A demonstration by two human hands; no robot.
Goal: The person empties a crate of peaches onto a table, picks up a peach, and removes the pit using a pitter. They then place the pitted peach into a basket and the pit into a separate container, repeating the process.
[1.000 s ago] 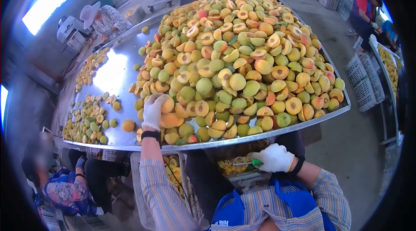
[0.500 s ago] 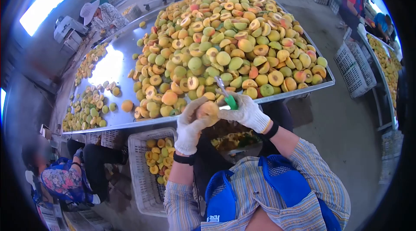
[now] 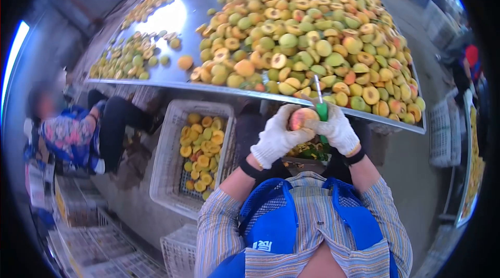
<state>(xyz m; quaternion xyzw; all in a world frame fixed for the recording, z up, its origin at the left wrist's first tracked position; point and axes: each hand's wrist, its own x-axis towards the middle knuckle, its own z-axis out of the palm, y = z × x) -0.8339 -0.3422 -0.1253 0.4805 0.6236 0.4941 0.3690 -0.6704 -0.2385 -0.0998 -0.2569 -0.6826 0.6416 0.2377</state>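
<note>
My left hand, in a white knit glove, is closed around a peach with a reddish blush. Against the fruit's other side, my gloved right hand grips a green-handled tool whose slim metal end points up and away from me. Both hands are close together just off the near edge of a metal table. A big heap of peaches, many of them halved, covers the table's right part.
Below left of the table stands a white plastic crate with peach halves in it. Scraps lie in a container below my hands. A seated person is at the left. Stacked crates and another fruit table line the right.
My view has tilted down and turned left, so the crate shows more fully. My hands, still with the peach and tool, have drawn back from the table edge.
</note>
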